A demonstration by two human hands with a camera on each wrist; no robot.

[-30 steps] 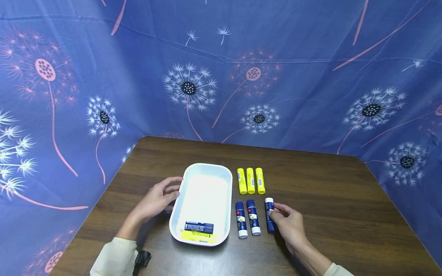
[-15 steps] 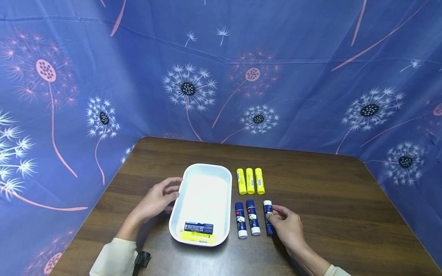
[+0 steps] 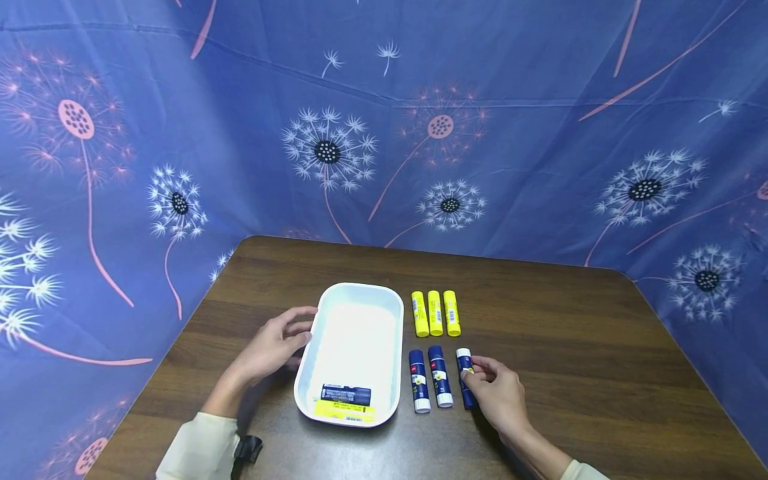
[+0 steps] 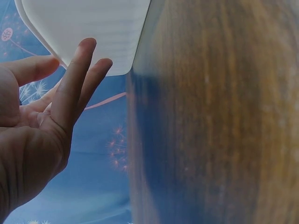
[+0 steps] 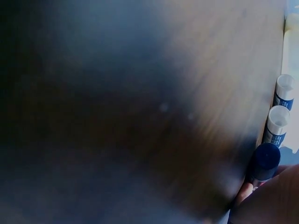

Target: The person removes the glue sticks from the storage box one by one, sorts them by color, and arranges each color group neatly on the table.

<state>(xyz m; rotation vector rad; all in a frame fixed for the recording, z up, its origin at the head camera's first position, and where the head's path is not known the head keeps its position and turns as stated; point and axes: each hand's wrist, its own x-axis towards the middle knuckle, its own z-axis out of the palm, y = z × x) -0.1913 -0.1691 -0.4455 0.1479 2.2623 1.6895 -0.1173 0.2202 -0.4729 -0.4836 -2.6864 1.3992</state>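
Observation:
My right hand (image 3: 501, 397) pinches a dark blue glue stick (image 3: 465, 377) between thumb and fingers, its white end pointing away. In the right wrist view that glue stick's dark cap (image 5: 266, 157) stands out by the fingers. Left of it lie two more blue glue sticks (image 3: 419, 381), side by side, white ends toward me. My left hand (image 3: 273, 345) rests with its fingers at the left side of a white tray (image 3: 305, 373). The left wrist view has these fingers extended against the tray's outer wall (image 4: 107, 32). Inside the tray's near end lie a dark blue glue stick (image 3: 346, 395) and yellow ones (image 3: 343, 410).
Three yellow glue sticks (image 3: 435, 313) lie in a row beyond the blue ones, right of the tray. All stand on a brown wooden table (image 3: 558, 333). A blue dandelion-print cloth (image 3: 384, 133) hangs behind and beside it.
My right hand has shifted the blue glue stick slightly left and toward me, nearer the other two blue ones. The left hand and tray have stayed put.

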